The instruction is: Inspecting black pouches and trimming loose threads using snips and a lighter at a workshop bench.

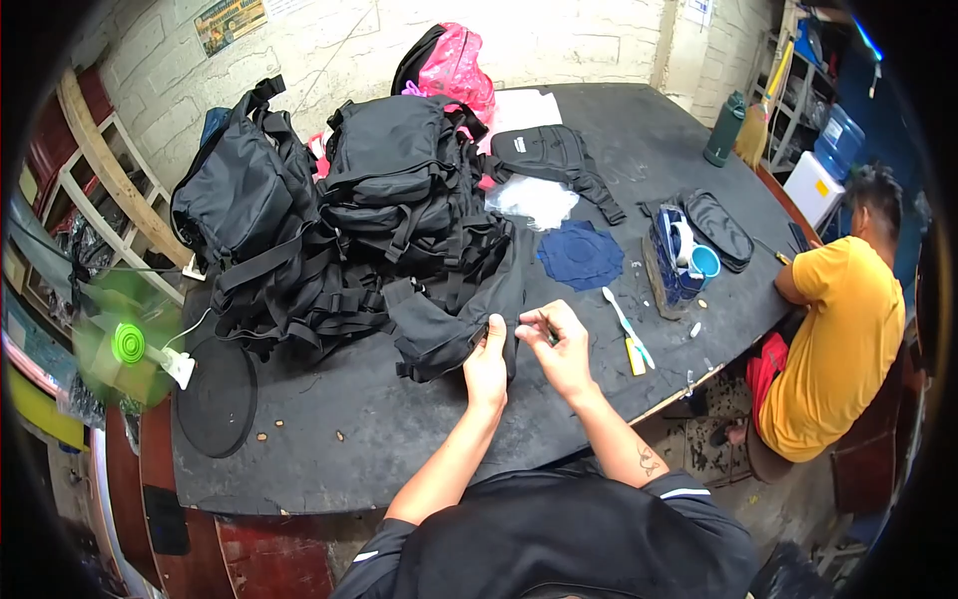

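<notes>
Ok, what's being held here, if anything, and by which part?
The left hand holds a black bag by its right edge. The right hand is curled close beside that edge; whether it grips anything cannot be told.

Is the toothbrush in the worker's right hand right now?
No, the toothbrush lies on the black table, to the right of the right hand.

The left fingers (493, 337) hold a black bag (439, 327) on the tabletop (349, 479); the right fingers (552, 323) pinch together beside its right edge. Blue cloth (581, 256) lies farther right.
</notes>
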`<state>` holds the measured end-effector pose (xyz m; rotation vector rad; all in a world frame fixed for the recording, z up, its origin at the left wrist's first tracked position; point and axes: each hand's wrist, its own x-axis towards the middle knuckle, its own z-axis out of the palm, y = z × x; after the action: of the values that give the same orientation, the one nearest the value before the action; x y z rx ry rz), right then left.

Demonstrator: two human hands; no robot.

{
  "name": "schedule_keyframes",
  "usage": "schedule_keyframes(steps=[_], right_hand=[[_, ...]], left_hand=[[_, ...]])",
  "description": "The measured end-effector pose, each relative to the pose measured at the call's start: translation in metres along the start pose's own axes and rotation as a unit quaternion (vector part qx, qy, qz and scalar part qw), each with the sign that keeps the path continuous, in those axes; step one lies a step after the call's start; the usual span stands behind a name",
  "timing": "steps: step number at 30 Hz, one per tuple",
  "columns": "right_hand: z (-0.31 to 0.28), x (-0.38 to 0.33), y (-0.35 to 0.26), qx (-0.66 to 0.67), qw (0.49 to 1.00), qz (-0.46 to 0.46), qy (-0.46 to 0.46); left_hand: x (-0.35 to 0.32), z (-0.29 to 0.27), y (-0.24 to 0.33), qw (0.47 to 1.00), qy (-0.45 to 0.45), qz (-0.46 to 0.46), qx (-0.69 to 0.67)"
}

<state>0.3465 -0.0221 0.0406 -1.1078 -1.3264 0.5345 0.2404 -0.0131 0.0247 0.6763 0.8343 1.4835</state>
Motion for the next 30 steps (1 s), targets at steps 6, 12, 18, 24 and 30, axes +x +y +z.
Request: schedule_keyframes(steps=[6, 12, 18, 24, 30], right_hand=[[0.0, 0.001, 0.001, 0.149, 0.984, 0.093, -0.026], [-0.03, 0.006, 0.004, 0.276, 0.938, 0.191, -0.089], [-0.017, -0.005, -0.013, -0.124, 0.987, -0.037, -0.096], [-0.01, 0.002, -0.019, -0.189, 0.974, -0.097, -0.079], [-0.01, 0.003, -0.023, -0.244, 0.957, -0.147, -0.049]], left_hand=[[-0.012, 0.006, 0.004, 0.999, 0.006, 0.031, 0.037], [-0.004, 0.004, 0.016, 0.994, 0.083, -0.057, 0.042], [0.0, -0.006, 0.008, 0.998, 0.05, -0.031, 0.001], [-0.008, 0.004, 0.008, 0.998, 0.041, -0.045, -0.011], [-0.011, 0.012, 0.011, 0.999, 0.04, -0.032, 0.014]])
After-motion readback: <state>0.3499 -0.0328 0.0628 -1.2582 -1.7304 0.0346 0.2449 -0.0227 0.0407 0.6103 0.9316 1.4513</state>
